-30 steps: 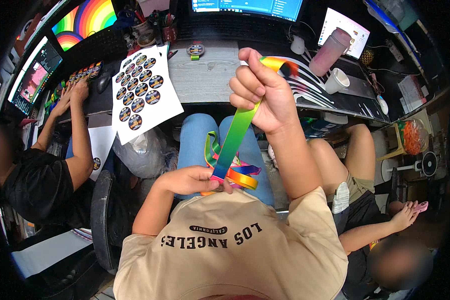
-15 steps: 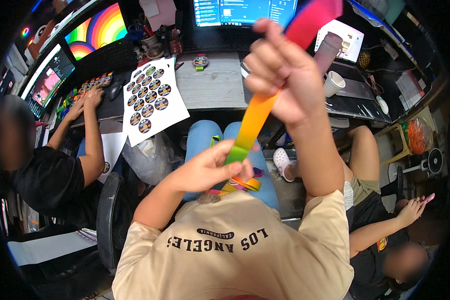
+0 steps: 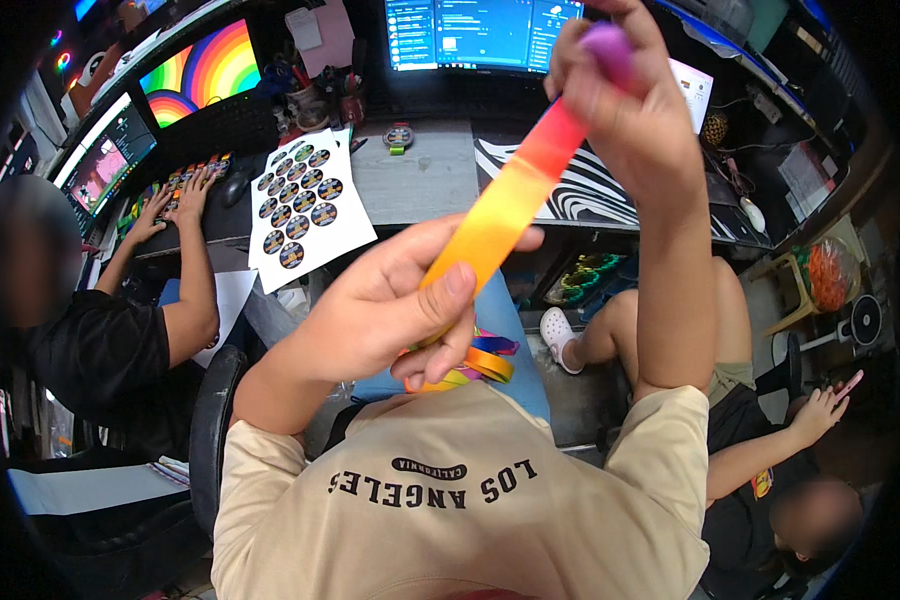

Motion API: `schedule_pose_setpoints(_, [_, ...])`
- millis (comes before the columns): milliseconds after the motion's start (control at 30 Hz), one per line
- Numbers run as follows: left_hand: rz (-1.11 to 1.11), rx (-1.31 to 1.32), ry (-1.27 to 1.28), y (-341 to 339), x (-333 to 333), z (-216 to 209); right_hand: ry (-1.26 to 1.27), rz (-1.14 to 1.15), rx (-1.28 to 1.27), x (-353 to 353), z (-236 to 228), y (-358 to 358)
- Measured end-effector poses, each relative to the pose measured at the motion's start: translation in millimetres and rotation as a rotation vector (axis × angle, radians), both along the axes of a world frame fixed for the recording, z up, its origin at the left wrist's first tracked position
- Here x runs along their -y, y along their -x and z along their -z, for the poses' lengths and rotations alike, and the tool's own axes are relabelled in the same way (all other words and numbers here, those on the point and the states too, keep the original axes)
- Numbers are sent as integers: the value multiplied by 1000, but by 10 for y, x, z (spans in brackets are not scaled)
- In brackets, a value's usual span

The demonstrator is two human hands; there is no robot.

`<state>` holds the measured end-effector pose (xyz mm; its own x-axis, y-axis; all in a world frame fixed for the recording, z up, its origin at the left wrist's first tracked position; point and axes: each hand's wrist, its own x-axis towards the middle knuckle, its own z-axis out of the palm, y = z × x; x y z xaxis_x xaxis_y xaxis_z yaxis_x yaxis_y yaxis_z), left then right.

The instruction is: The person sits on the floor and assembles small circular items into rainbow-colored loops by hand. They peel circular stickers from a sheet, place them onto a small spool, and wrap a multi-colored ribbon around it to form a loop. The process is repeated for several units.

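Note:
A rainbow ribbon (image 3: 500, 215) runs taut and slanting between my two hands, yellow-orange at the lower part, then red, with purple at the top. My left hand (image 3: 395, 300) is closed on the yellow-orange part, thumb laid over its face. Higher up and to the right, my right hand (image 3: 625, 95) grips the red and purple part; its fingers are partly blurred. Below, loops of multicoloured ribbon (image 3: 492, 366) lie on my lap, partly hidden by my left hand.
On the desk lie a sheet of round dark stickers (image 3: 300, 205), a medal (image 3: 398, 136) with a green ribbon end, and a black-and-white swirl-patterned surface (image 3: 570, 185). A co-worker's hands (image 3: 175, 205) are near a keyboard at left. A person at right holds a phone (image 3: 850, 384).
My left hand has moved up and slightly left, from the ribbon's green part to its yellow-orange part. My right hand has moved up and right. The co-worker's hands at left have moved apart.

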<state>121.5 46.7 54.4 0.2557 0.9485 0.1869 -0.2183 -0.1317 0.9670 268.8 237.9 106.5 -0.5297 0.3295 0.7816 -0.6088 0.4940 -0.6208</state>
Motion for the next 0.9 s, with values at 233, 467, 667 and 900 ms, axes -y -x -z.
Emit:
schedule_pose_setpoints(233, [-62,130,-92,126,-27,-192,-315,193,157,50,526,-83])
schedule_pose_setpoints(467, [-70,134,-171,120,188,-269,-376,389,-97,244,1097,196])
schedule_pose_setpoints(667, [-157,68,-261,134,188,-294,-383,455,-286,464,1442,319])
schedule_pose_setpoints(900, [-149,0,-291,153,160,-289,-328,526,-217,540,1543,303])
